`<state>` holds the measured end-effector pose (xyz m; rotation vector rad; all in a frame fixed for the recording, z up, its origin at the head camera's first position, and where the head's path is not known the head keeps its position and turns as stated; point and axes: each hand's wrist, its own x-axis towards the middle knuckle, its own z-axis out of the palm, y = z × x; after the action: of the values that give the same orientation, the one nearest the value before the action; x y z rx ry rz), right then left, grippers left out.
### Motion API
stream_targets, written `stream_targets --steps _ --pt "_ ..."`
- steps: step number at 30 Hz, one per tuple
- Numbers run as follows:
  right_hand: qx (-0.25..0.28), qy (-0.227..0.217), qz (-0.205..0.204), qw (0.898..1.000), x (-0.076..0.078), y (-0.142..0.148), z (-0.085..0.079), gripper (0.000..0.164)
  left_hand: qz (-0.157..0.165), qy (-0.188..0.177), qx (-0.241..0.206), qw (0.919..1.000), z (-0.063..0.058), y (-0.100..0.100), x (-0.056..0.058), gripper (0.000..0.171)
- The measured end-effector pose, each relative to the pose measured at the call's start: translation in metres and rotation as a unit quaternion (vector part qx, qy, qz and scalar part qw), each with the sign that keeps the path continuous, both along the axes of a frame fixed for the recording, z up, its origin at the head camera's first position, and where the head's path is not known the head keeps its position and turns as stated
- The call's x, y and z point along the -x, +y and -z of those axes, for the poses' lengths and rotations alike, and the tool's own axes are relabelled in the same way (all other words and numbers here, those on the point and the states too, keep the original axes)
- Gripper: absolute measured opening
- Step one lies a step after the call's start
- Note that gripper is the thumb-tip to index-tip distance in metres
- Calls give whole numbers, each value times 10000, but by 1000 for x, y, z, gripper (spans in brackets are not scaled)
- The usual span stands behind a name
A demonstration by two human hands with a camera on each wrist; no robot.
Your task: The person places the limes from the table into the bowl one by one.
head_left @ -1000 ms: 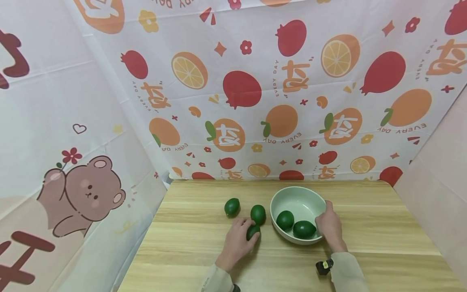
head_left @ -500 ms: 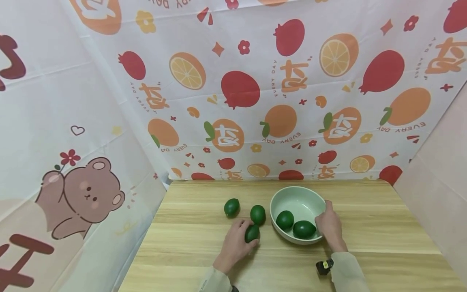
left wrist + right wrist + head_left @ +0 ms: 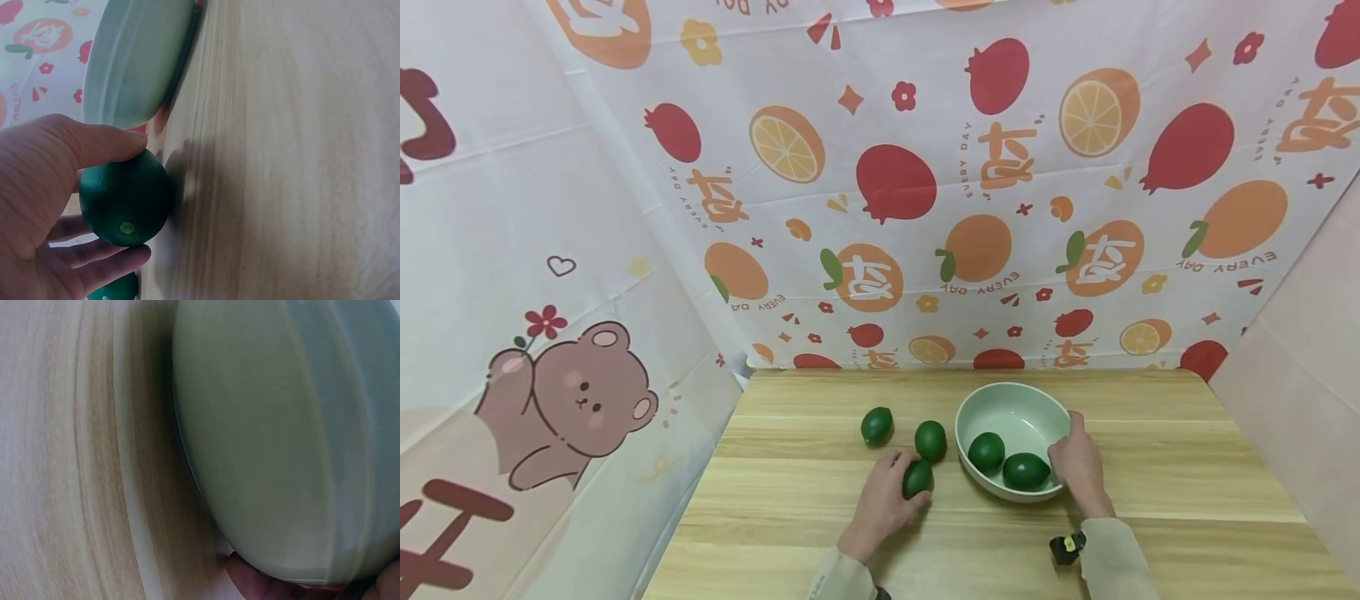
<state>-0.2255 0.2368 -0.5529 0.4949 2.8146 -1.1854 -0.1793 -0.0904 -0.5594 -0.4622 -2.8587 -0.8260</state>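
My left hand [image 3: 880,504] holds a dark green lime [image 3: 918,480] on the table, thumb on one side and fingers on the other. The left wrist view shows this lime [image 3: 127,199] between thumb and fingertips, its pale stem spot facing the camera. Just beyond it lies a second lime [image 3: 930,440], and a third lime [image 3: 877,426] rests farther left. My right hand [image 3: 1077,462] grips the right side of a pale green bowl [image 3: 1018,408]. Inside the bowl sit two limes [image 3: 1006,462]. From the right wrist, the bowl's outer wall [image 3: 262,437] hides most of that hand.
The wooden table [image 3: 790,508] meets a white fruit-print cloth [image 3: 820,217] along its back edge. Another cloth with a bear print [image 3: 587,400] hangs at the left. A small black device [image 3: 1064,549] is by the right wrist.
My left hand has shifted slightly left and toward me, the lime moving a little with it and showing more between the fingers. My right hand and the bowl have stayed in place.
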Motion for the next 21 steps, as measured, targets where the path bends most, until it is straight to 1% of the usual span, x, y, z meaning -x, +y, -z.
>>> stream_targets --steps 7,11,15,19,21 --pt "31 -56 5 10000 0 0 0 76 -28 -6 -146 9999 0 -1 -1 55" --pt "24 -55 21 10000 0 0 1 76 -55 61 -228 9997 -1 -2 -1 55" --pt "2 -59 18 10000 0 1 3 75 -113 178 -257 9994 -3 -3 1 54" --pt "20 -102 12 9999 0 0 3 75 -188 388 -343 9985 -6 -5 3 51" --pt "52 -122 25 9999 0 0 2 75 -222 518 -426 9975 -10 -6 5 50"
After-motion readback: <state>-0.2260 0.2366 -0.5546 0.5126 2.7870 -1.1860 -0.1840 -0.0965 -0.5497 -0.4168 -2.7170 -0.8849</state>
